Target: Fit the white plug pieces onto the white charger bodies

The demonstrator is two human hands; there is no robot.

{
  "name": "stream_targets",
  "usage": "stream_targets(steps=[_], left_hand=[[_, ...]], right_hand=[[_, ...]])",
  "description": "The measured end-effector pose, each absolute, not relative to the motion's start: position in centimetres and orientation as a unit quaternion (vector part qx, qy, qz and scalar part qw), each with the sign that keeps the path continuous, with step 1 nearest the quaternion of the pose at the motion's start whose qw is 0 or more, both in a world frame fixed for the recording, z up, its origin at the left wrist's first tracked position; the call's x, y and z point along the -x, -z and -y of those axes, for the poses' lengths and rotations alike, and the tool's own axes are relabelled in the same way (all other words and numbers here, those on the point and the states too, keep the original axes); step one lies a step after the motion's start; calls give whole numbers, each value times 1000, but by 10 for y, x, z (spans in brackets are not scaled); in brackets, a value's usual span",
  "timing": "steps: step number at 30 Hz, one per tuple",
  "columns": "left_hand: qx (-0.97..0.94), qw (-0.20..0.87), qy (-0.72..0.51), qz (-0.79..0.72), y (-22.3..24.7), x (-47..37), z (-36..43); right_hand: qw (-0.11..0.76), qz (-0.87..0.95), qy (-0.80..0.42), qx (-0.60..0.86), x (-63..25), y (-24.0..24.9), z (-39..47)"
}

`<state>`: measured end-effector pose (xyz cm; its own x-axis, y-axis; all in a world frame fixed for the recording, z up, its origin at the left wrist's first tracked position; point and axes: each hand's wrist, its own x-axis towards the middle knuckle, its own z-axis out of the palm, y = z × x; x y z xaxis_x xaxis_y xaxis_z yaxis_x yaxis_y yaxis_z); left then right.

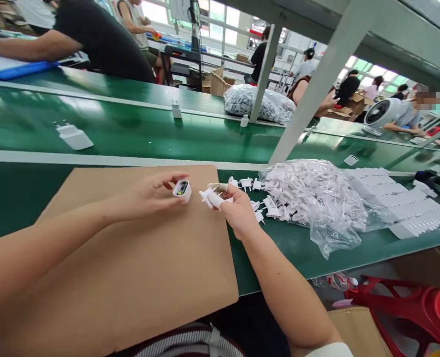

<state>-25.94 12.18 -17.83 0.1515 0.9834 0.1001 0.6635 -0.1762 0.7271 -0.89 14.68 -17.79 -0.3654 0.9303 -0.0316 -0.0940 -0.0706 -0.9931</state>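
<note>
My left hand [151, 193] pinches a small white charger housing [182, 189] with its open end facing me, over the brown cardboard sheet [131, 277]. My right hand [237, 210] holds a white plug piece with prongs [211, 197] just to the right of the housing, a small gap between the two parts. Several loose white plug pieces [259, 203] lie on the green table beside my right hand, spilling from a clear plastic bag [316, 203] full of them.
Rows of white parts [402, 203] lie at the right. A white charger [74, 136] and small white pieces [176, 110] sit on the green conveyor belt [131, 134]. Another bag of parts [259, 104] lies behind a grey post [316, 84]. Other people work across the belt. A red stool [420, 312] stands lower right.
</note>
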Motion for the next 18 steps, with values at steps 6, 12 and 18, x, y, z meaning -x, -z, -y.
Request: stream_targets(steps=[6,12,18], left_hand=[[-710,376,-341,-489,206,241,-75],[-679,382,-384,-495,214,233,-77],[-689,407,-384,-461,210,235,-81]], right_hand=[[371,548,-645,383,13,172,-139],[385,767,-378,348,11,177,-131],[346,882,-168,272,12,177,-115]])
